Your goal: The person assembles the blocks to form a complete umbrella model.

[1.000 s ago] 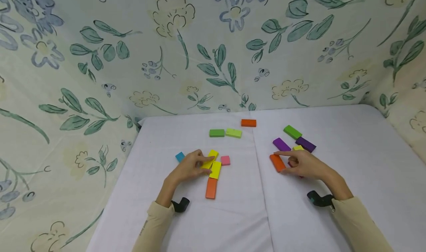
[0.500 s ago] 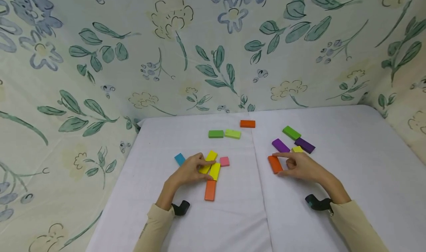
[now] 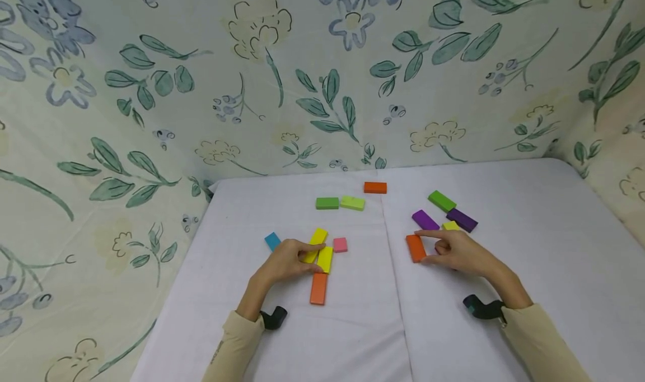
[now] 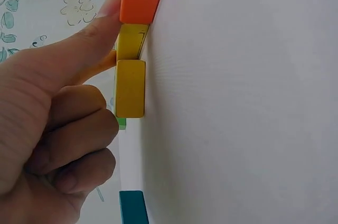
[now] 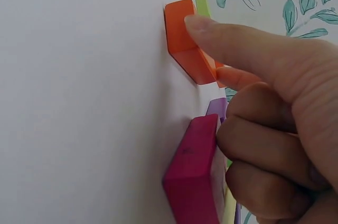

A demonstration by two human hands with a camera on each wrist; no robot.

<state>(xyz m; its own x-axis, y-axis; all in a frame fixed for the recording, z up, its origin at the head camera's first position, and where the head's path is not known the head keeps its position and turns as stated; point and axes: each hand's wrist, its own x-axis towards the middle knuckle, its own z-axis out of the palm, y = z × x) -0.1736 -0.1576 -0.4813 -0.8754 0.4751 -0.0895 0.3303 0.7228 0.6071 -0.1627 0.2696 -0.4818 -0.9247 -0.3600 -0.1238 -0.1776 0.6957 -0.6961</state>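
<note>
With thumb and index finger, my left hand [image 3: 288, 257] pinches a yellow block [image 3: 326, 259] at its two ends. A second yellow block [image 3: 318, 237] lies against it at a slant, and an orange block [image 3: 318, 290] extends from its near end. In the left wrist view the other fingers curl into the palm. On the right, my right hand [image 3: 461, 252] holds another orange block [image 3: 415, 248] by its ends, thumb near and index finger far. Below those curled fingers in the right wrist view lies a magenta block [image 5: 190, 163], mostly hidden from the head view.
Left of centre lie a blue block [image 3: 272, 240] and a pink block [image 3: 340, 245]. Two green blocks [image 3: 327, 203] and a red-orange block [image 3: 375, 187] lie farther back. Near my right hand are a purple [image 3: 425, 220], a dark purple [image 3: 462, 220], a green [image 3: 442, 201] and a yellow block [image 3: 450, 226].
My right hand has moved the orange block slightly left and turned it a little straighter. The left hand keeps its grip in nearly the same place. The head view has shifted slightly.
</note>
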